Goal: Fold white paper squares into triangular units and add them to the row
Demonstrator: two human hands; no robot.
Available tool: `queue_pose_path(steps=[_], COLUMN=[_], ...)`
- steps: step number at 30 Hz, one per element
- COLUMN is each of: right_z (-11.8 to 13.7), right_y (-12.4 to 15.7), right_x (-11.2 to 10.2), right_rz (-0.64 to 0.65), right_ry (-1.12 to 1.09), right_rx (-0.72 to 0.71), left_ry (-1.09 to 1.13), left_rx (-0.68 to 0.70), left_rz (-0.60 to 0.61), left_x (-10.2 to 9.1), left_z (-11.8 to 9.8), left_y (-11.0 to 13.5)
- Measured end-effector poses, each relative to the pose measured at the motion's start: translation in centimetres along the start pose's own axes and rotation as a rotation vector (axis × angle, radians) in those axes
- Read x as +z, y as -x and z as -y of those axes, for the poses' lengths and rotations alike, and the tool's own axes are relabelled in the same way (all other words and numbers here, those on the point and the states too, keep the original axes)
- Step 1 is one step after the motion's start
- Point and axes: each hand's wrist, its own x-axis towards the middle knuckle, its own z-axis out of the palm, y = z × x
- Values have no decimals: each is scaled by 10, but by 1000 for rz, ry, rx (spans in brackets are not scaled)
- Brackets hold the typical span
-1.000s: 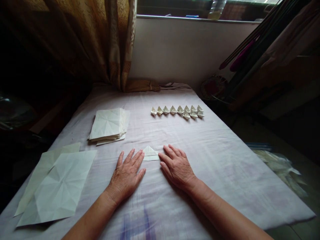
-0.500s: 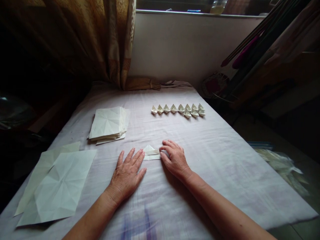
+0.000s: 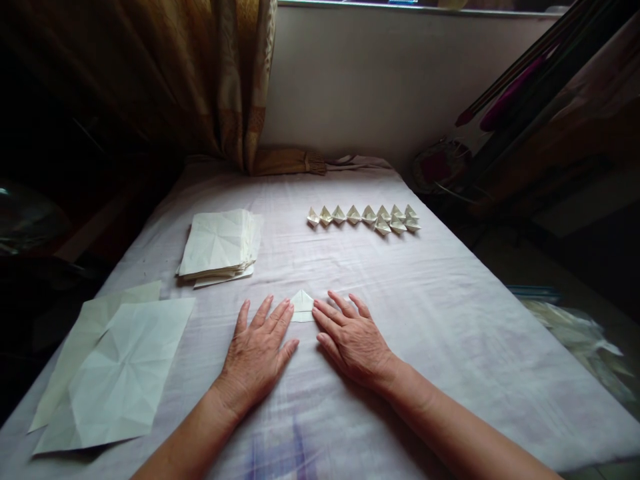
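Between my two hands a small piece of folded white paper (image 3: 302,307) lies flat on the cloth, its top coming to a point and a band running across its lower part. My left hand (image 3: 259,347) rests palm down with fingers spread, its fingertips on the paper's left end. On the right end press the outstretched fingers of my right hand (image 3: 353,337), also palm down. The paper's two side ends are hidden under the fingertips.
Creased white sheets (image 3: 125,373) overlap at the left. Behind them stands a stack of creased square papers (image 3: 217,243). Several small folded paper boats (image 3: 354,214) form rows at the back right. A plastic bag (image 3: 580,333) sits beyond the table's right edge.
My right hand has flattened, its fingers now stretched along the paper's right end. The paper's upright-looking strip now lies flatter. My left hand has barely moved. The view has tilted slightly downward.
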Motion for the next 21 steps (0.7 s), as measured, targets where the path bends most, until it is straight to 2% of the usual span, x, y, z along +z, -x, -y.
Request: queue_pose_path(steps=[7,11,16,21], right_z=[-5,-8,-16,-25], right_y=[9,13,20,21], right_x=[-3,-6,-10,-5], right_rz=[-12,-21,-8,-157], right_ry=[38,50,21,-83], right_rx=[8,-14,-16,44], left_ry=[7,3,-40,-28], left_rx=[-19,11,64,159], left_rz=[42,29,21,49], left_x=[-1,-9,-27,-27], left_z=[-1,0,-1,2], left_y=[0,-5,-34,-68])
